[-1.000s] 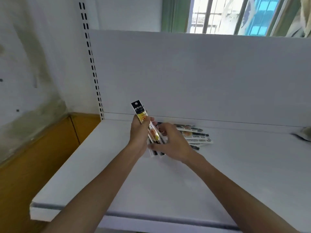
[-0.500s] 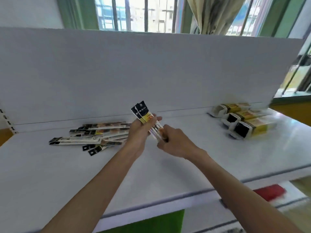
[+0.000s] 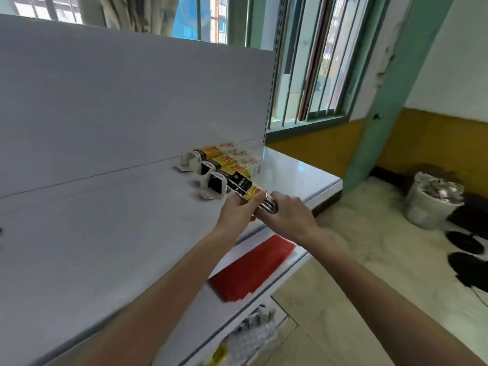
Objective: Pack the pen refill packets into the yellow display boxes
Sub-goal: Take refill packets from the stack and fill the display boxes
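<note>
Both hands hold a small bunch of pen refill packets (image 3: 244, 186), black at the top and yellow below. My left hand (image 3: 239, 211) grips the bunch around its middle. My right hand (image 3: 290, 215) holds its lower end. Three yellow display boxes (image 3: 224, 161) lie on their sides on the white shelf (image 3: 105, 233), open white ends toward me, near the back panel at the shelf's right end. The black tops of the packets hang just in front of the nearest box (image 3: 219, 182).
The white back panel (image 3: 132, 101) rises behind the shelf. A lower shelf carries a red flat pack (image 3: 253, 268). To the right are the floor, a white bin (image 3: 433, 199) and a barred window (image 3: 311, 62).
The view has swung right along the shelf. The loose pile of packets on the left has left the frame, and the hands with the bunch are now close to the yellow boxes.
</note>
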`<state>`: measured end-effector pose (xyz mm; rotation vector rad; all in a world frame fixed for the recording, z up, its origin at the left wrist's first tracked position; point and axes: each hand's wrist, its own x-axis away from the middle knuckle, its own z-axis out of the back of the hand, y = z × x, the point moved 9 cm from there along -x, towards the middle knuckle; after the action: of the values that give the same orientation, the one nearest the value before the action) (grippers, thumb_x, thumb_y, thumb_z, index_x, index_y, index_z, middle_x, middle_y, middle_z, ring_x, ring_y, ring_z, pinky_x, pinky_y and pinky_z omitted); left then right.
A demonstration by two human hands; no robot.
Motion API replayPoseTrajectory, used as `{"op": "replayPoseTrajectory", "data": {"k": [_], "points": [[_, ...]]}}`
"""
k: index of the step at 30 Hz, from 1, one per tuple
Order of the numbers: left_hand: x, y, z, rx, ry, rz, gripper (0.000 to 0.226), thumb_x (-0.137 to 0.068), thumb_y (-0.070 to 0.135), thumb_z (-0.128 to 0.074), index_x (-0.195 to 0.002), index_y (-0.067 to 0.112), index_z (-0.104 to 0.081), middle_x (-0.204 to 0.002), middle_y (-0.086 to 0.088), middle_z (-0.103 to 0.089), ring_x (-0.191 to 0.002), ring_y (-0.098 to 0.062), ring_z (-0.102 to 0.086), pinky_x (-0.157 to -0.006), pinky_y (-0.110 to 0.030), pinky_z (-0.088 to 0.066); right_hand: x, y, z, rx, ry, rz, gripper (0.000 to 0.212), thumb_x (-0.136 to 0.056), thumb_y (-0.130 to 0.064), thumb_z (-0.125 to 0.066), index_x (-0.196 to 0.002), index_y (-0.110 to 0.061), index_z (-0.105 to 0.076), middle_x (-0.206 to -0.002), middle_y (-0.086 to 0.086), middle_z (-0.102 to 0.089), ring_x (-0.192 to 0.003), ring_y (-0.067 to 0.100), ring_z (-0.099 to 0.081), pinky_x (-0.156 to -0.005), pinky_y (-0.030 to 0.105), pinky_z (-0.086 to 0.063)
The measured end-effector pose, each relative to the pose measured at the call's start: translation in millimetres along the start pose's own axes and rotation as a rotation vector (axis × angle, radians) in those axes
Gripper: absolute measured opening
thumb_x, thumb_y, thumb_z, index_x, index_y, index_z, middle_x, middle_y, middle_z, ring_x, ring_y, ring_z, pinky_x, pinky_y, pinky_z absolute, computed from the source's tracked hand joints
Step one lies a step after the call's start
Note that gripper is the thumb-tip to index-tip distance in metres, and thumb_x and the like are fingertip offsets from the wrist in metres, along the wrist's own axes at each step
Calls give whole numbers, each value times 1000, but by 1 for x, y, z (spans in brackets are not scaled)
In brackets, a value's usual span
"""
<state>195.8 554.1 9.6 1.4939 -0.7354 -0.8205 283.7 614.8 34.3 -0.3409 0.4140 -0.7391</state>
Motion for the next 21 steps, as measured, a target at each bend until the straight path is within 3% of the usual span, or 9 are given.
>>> {"op": "replayPoseTrajectory", "data": {"k": [1, 5, 10, 15, 18, 21], "points": [[-3, -4, -19, 43, -37, 26, 16, -91, 21, -56, -95, 8, -64, -87, -6, -68, -77, -11, -64, -67, -21, -54, 2, 15, 8, 30, 6, -18, 37, -85, -52, -53, -82, -17, -44, -75, 1, -53, -72, 24, -52, -58, 31, -34], [-25, -16, -72, 4, -89, 40, 12, -89, 24, -59, -80, 20, -66, -85, -3, -68, -84, -18, -64, -83, -32, -50, 4, 58, 31, 48, 53, -40, 27, -87, -38, -54, -89, -16, -41, -85, 6, -58, -84, 31, -56, -61, 32, -35], [-55, -20, -111, -83, -124, 2, 14, -88, 29, -60, -77, 23, -65, -89, -4, -70, -87, -16, -64, -79, -30, -47, -12, 100, 45, 57, 147, -33, 18, -89, -27, -51, -96, -10, -48, -91, 11, -62, -85, 35, -58, -60, 31, -33], [-104, -12, -117, -248, -101, -95, 13, -88, 33, -59, -89, 21, -62, -90, 3, -66, -89, -13, -62, -74, -25, -46, -65, 134, 44, 116, 121, -47, 14, -88, -26, -52, -89, -13, -46, -91, 13, -63, -88, 34, -59, -61, 30, -32], [-141, 3, -105, -386, -20, -156, 24, -90, 35, -55, -103, 15, -61, -94, 4, -62, -89, -10, -58, -68, -17, -44, -115, 152, 50, 178, 116, -81, 24, -90, -33, -53, -100, -11, -51, -101, 12, -64, -95, 32, -59, -64, 28, -34], [-170, 17, -86, -472, 85, -189, 23, -90, 31, -56, -104, 14, -61, -92, 8, -58, -82, -4, -53, -64, -10, -40, -162, 158, 50, 184, 89, -45, 28, -91, -34, -53, -105, -10, -52, -106, 11, -65, -94, 31, -60, -64, 28, -37]]}}
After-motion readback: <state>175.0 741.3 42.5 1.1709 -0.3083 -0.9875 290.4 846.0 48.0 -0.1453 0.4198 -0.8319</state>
